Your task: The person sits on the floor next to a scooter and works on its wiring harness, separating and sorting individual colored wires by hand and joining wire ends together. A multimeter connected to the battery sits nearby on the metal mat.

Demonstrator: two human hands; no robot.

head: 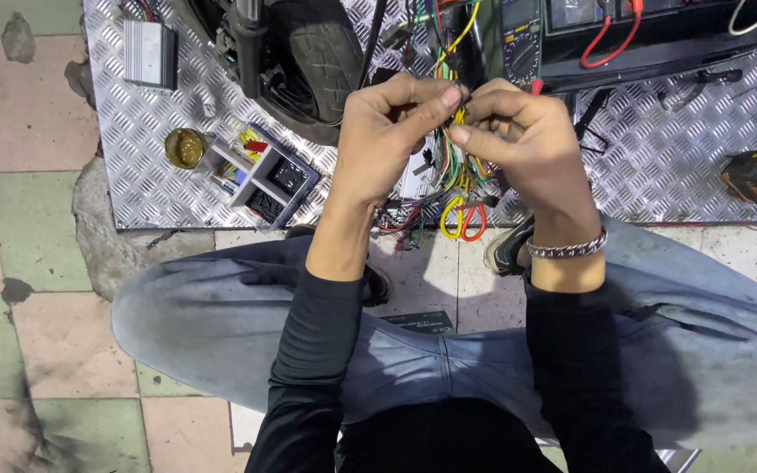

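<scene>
Long black sleeves (317,368) on both arms, pushed up a bit so the wrists are bare. Light blue jeans (221,324), kinda faded and smudged with dirt. There's a chunky silver chain bracelet (567,248) on the right wrist. Dark shoes (510,248), one with a pale sole edge.

A single view comes from a camera worn on the person's head; it faces almost straight down over the person's own lap, bent knees in pale blue jeans (221,324) filling the lower half; the left hand (383,131) and right hand (519,131) sit near, just above centre; beyond them lies the silver ridged metal floor plate (659,166), the black rubber tyre (317,61) at the top edge; worn pink and green floor tiles (19,254) run down the left.
</scene>
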